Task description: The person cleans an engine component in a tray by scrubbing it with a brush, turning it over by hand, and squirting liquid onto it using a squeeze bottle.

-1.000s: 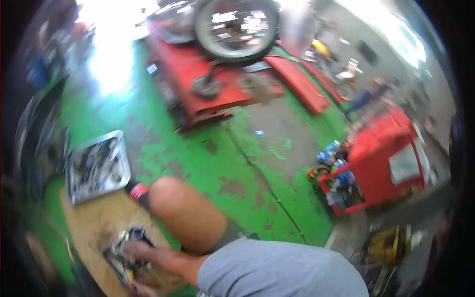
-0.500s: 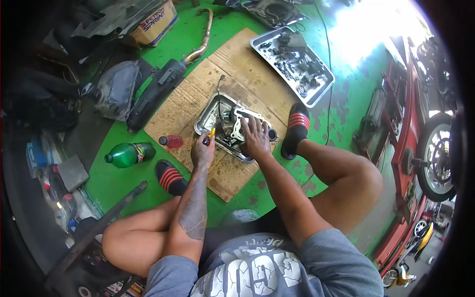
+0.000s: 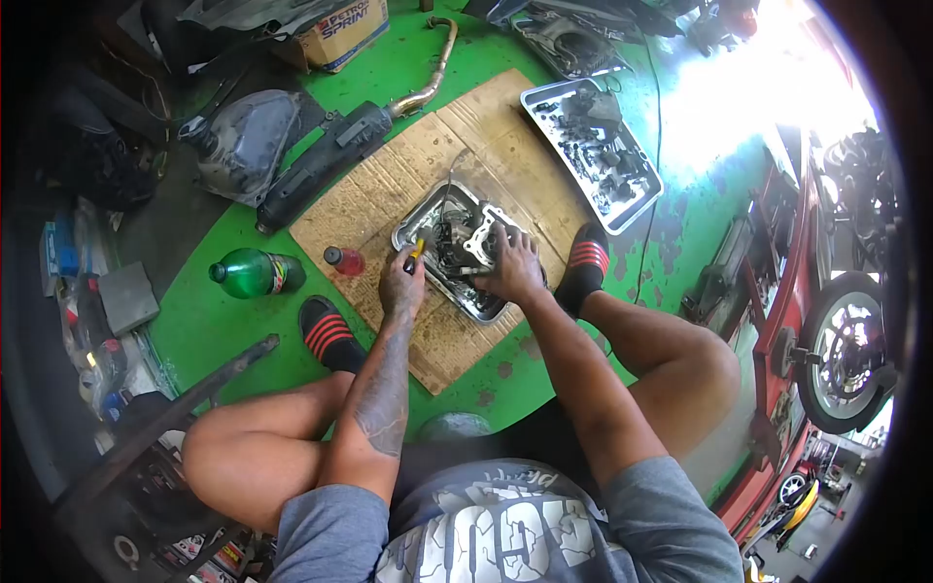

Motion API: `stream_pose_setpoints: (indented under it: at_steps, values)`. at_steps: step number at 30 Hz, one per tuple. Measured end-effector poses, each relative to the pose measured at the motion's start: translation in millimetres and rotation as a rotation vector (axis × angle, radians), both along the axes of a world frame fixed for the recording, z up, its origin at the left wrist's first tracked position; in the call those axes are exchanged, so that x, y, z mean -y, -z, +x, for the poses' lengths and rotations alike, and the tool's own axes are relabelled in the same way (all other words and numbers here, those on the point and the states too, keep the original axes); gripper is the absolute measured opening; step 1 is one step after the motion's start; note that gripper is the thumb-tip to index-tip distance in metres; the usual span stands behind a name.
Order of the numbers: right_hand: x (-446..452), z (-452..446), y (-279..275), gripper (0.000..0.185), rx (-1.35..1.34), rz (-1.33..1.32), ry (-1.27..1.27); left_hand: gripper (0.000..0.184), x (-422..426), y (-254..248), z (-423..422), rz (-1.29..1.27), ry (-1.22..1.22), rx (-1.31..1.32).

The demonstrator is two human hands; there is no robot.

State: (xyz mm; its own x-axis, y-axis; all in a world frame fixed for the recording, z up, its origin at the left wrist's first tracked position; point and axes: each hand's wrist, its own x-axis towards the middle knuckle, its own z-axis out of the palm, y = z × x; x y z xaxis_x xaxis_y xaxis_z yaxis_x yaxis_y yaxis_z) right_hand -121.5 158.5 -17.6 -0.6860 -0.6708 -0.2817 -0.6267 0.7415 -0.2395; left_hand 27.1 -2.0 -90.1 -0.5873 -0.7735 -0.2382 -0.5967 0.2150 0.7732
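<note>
In my left hand (image 3: 401, 282) is a slim tool with a yellow and black handle (image 3: 418, 251), held over the near left side of a shallow metal tray (image 3: 449, 290). The fingers are closed round it, and its working end is hard to make out. My right hand (image 3: 517, 267) grips the right side of a metal engine part (image 3: 479, 243) with a pale, flat, holed face. That part sits tilted in the tray, its lower side hidden by my fingers. A thin dark cable or hose rises from the tray's far side.
Stained cardboard (image 3: 364, 219) lies under the tray. A small red bottle (image 3: 344, 260) and a green bottle (image 3: 255, 273) are at left. Beyond stand an exhaust pipe (image 3: 340, 146) and a second tray (image 3: 595, 146) of dark parts. A red motorcycle frame (image 3: 789, 291) is at right.
The engine part has turned and tilted in the tray, and my right hand has shifted from its top to its right side. The whole view has also shifted slightly.
</note>
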Motion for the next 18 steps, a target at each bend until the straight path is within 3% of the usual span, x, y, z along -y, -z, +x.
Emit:
stream_pose_setpoints:
  at_steps: [3,4,5,6,8,10,11,13,18]
  values:
    - [-1,-10,-9,0.106,0.205,-0.049,0.114,0.028,11,23,9,0.077,0.147,0.066]
    - [-1,-10,-19,0.101,0.299,-0.016,0.117,0.026,10,-33,9,0.241,0.118,0.048]
    - [-4,-7,-25,0.104,0.363,-0.023,0.204,0.022,21,33,21,-0.506,0.447,-0.081]
    - [-14,-1,-33,0.104,0.480,-0.093,0.399,0.018,35,84,31,-0.562,0.580,0.139]
    - [-11,8,24,0.099,0.443,-0.055,0.511,0.019,35,85,8,-0.236,0.460,-0.102]
    - [-14,29,21,0.089,0.292,-0.245,0.574,0.020,21,71,-24,0.041,0.356,-0.224]
    - [-25,32,7,0.085,0.520,-0.480,0.651,0.020,8,60,-42,0.087,0.362,-0.227]
    - [-20,39,7,0.083,0.406,-0.399,0.802,0.021,-22,37,-70,0.116,0.423,-0.222]
    - [-53,39,-15,0.078,0.558,-0.584,0.861,0.023,-45,16,-90,0.136,0.502,-0.181]
